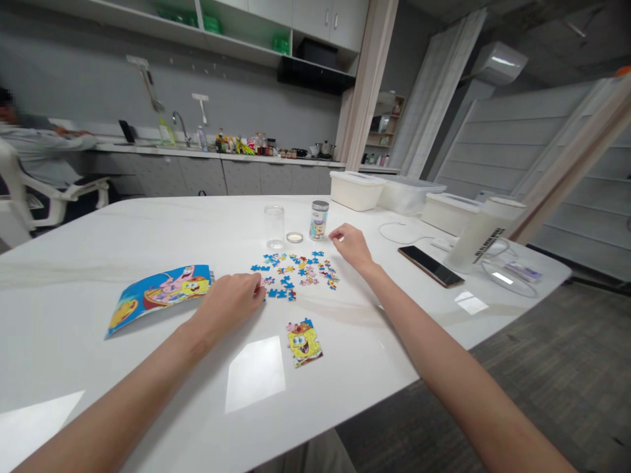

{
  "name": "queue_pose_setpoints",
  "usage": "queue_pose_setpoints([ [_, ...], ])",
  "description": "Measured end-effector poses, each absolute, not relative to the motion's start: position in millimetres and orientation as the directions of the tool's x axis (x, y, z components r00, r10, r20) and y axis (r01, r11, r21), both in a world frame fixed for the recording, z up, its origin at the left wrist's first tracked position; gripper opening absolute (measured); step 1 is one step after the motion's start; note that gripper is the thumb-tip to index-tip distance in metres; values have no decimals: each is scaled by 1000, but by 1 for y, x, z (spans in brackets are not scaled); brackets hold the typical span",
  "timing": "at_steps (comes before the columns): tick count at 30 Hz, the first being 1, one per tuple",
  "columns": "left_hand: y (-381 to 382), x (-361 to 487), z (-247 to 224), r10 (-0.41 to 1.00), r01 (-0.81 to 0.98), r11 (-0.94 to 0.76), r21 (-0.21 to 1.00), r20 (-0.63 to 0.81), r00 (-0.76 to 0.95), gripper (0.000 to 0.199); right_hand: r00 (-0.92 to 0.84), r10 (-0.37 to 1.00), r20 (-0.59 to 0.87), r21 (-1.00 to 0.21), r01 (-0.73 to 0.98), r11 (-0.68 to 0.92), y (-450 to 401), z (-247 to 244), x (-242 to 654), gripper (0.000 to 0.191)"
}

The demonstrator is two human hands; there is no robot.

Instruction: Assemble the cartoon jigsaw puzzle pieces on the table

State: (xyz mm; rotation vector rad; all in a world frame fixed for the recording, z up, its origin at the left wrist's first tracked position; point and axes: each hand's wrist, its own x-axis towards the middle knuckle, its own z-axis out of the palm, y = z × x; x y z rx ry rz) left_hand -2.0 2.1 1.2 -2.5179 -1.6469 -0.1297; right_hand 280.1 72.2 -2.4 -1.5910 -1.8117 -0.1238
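Loose jigsaw pieces [286, 287], mostly blue, lie scattered on the white table [162, 226]. At their left edge rests my left hand [235, 297], its fingers curled; whatever they may hold is hidden. My right hand [351, 243] is beyond the pieces on the right, fingers bent together near a printed can [319, 221]; nothing can be made out at the fingertips. Nearer to me lies a joined block of pieces [304, 342] showing a yellow face. A curved picture sheet [160, 294] lies left of my left hand.
Behind the pieces stand a clear jar [274, 227] and a round lid [294, 237]. On the right are a phone [431, 265], a white bottle [486, 235], cables and plastic boxes [358, 190]. A person [42, 154] sits at the far left.
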Motion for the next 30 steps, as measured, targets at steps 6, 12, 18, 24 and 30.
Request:
queue_pose_setpoints([
  [6,0,-2,1,886,901,-430,-54,166,433,33,-79,987,142,-294,949,118,71,-4,285,28],
  [12,1,-3,-1,874,897,-436,-68,205,440,32,-99,984,149,-308,941,141,72,-5,287,30],
  [18,2,-5,6,876,884,-408,-230,173,450,36,-69,984,166,-288,950,116,72,-6,288,24],
  [24,6,-22,5,884,857,-386,-341,129,449,33,-96,986,138,-279,951,132,70,-8,285,30],
  [30,7,-27,8,861,829,-417,-373,130,492,38,-124,982,142,-251,955,156,69,-11,282,33],
])
